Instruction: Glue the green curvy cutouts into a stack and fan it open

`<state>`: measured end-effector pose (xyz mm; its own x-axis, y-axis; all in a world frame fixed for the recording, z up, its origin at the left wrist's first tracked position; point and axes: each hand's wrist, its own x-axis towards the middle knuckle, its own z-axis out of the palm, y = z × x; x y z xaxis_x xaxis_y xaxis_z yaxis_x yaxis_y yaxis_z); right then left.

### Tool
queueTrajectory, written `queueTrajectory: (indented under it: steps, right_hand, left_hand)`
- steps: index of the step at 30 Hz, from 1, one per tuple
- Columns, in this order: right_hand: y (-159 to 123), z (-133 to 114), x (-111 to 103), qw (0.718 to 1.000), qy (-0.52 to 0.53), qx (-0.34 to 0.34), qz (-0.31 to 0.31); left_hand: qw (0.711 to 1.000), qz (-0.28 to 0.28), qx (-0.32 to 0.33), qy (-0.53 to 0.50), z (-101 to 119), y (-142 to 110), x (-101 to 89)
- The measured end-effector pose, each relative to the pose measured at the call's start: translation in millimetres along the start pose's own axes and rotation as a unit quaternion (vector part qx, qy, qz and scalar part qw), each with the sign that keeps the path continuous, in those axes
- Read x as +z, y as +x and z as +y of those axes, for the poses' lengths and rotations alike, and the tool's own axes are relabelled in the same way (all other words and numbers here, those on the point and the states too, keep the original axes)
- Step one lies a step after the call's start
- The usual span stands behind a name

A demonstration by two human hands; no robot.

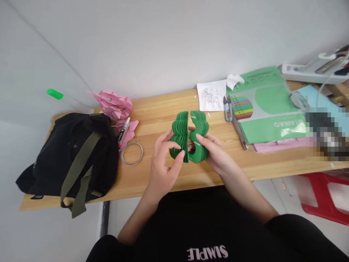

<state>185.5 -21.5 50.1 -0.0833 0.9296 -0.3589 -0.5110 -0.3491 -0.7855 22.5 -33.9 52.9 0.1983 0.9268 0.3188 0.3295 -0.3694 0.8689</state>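
Between my two hands, above the table's front half, is a folded green paper cutout [200, 153] with many stacked layers and a scalloped outline. Its layers fan apart on the left side, and white strips show on the flatter right face. My left hand [166, 160] grips the left edge, thumb and index finger close together at the layers. My right hand [215, 151] holds the right side, its thumb pressed on the face and the other fingers behind, partly hidden. A roll of tape [132, 144] lies left of my left hand.
On the wooden table [152, 109] are a black bag [84, 153], pink paper pieces [116, 103], a glue tube [124, 131], white scraps on paper [201, 104], blue thread snips [228, 111], a pen [241, 136] and green paper packs [272, 127]. A power strip [297, 71] stands back right; a red stool [319, 193] is below.
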Motion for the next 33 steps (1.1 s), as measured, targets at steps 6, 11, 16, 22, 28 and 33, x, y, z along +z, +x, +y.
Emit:
queueTrajectory:
  steps: [6,11,16,22,28,33]
  right_hand:
    - [-0.7,0.8,4.0,0.999,-0.020,-0.026,0.020]
    - [-0.2,1.5,5.4,0.999,-0.033,-0.040,0.013]
    - [2.2,5.7,4.0,0.996,-0.052,-0.056,0.034]
    - [6.1,11.0,6.3,0.987,-0.071,-0.111,0.086]
    - [10.8,14.5,5.8,0.987,-0.043,-0.119,0.103]
    - [11.7,11.5,-0.9,0.994,0.009,-0.081,0.075]
  left_hand:
    - [0.999,-0.002,0.026,0.033,2.5,2.0,1.2]
    - [1.000,0.000,0.014,0.028,1.1,2.2,3.2]
    - [1.000,0.004,0.005,-0.007,-4.2,1.0,7.0]
    - [0.998,0.003,0.051,0.037,-2.4,3.5,11.8]
    - [0.994,0.017,0.095,0.048,4.9,3.5,14.4]
    - [0.993,0.058,0.103,-0.006,2.1,0.6,13.1]
